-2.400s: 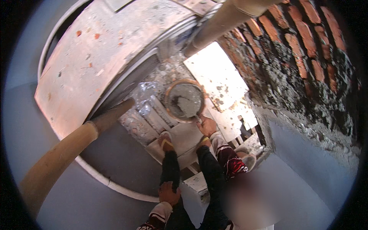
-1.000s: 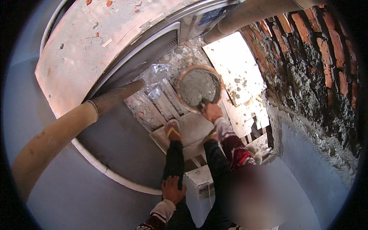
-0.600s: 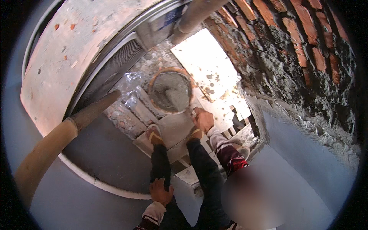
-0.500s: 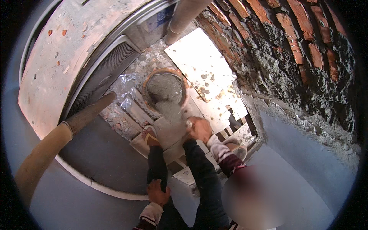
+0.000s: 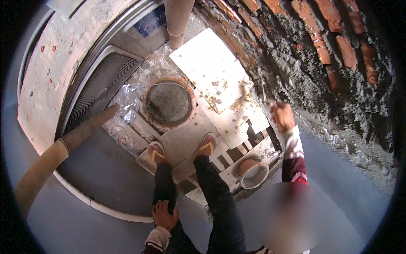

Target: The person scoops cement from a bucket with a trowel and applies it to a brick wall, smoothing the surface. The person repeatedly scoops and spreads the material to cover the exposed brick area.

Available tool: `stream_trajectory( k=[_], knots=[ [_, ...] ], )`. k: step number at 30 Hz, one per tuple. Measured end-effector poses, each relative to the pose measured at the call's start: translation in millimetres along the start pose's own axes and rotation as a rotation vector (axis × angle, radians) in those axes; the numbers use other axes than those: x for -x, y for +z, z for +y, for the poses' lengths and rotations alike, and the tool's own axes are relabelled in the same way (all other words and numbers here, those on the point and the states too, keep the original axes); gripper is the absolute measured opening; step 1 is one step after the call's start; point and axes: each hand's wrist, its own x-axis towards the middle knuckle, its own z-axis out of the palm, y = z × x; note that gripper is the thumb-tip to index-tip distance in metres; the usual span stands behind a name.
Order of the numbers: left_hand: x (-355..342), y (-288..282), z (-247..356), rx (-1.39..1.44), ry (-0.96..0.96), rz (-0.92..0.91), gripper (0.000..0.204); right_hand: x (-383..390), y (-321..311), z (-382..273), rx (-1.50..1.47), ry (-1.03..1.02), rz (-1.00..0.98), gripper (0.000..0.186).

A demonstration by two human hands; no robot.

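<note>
My right hand (image 5: 282, 115) is closed around a trowel (image 5: 264, 92), whose thin blade shows nearly edge-on beside the rough brick wall (image 5: 313, 80). It is out over the right edge of the pale boards. Whether mortar still lies on the blade is hard to see. My left hand (image 5: 165, 215) rests on my left knee, its fingers spread over the dark trouser leg. In front of my feet stands a round orange-brown tub (image 5: 148, 114) with wet grey mortar (image 5: 170, 103) inside.
A smaller round pot (image 5: 249, 166) sits on a plank to the right of my legs. Gaps show between the boards (image 5: 186, 131) underfoot. A thick pipe (image 5: 63, 148) slants in at left, another pipe (image 5: 175, 21) rises behind the tub. An outdoor cooling unit (image 5: 101, 84) borders the left side.
My right hand has swung from beside the tub up and right to the wall with the trowel, which earlier carried mortar. My left hand stays on the knee.
</note>
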Motion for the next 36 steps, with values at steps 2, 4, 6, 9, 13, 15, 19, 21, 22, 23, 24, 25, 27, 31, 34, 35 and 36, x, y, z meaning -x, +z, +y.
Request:
stream_trajectory(
  k=[2,4,6,9,13,15,19,21,22,23,24,25,27,31,34,35,36],
  knots=[
    [3,6,-3,0.033,0.004,-0.014,0.056,50,-23,3,0.214,-0.184,0.074,0.030],
    [3,12,-5,0.075,0.019,-0.019,0.057,69,-12,21,0.205,-0.194,0.043,0.029],
    [10,18,-8,0.057,-0.045,-0.045,0.057,49,25,39,0.306,-0.181,0.034,0.033],
    [6,18,-5,0.095,-0.079,-0.058,0.058,-4,75,55,0.419,-0.136,0.073,0.036],
    [-3,0,9,0.069,-0.089,-0.047,0.057,-90,102,63,0.479,-0.123,0.120,0.034],
    [-2,0,8,0.002,-0.068,0.015,0.056,-122,114,52,0.510,-0.115,0.207,0.033],
    [-7,-4,9,-0.044,-0.010,0.073,0.054,-120,86,30,0.483,-0.264,0.354,0.033],
    [-6,-6,17,-0.053,-0.063,-0.006,0.054,-102,82,35,0.466,-0.260,0.379,0.033],
    [-8,-8,19,-0.057,-0.079,-0.042,0.055,-91,72,34,0.434,-0.213,0.354,0.035],
    [-8,-3,21,-0.036,-0.068,-0.045,0.055,-87,64,42,0.423,-0.227,0.369,0.036],
    [-9,2,23,-0.019,-0.060,-0.044,0.055,-78,58,40,0.432,-0.217,0.355,0.036],
    [-9,3,24,-0.002,-0.053,-0.042,0.056,-69,52,38,0.442,-0.206,0.340,0.036],
    [-11,-1,23,-0.015,-0.042,-0.068,0.057,-54,51,34,0.427,-0.249,0.450,0.034],
    [-10,3,10,-0.002,-0.033,-0.074,0.059,-33,38,23,0.343,-0.242,0.534,0.031],
    [-11,-2,8,-0.038,-0.036,-0.108,0.060,-14,22,26,0.325,-0.238,0.566,0.029],
    [-12,-4,8,-0.043,-0.043,-0.126,0.060,-8,21,26,0.316,-0.249,0.573,0.029],
    [-12,-7,8,-0.048,-0.050,-0.144,0.060,-4,23,28,0.311,-0.286,0.602,0.028]
  ],
)
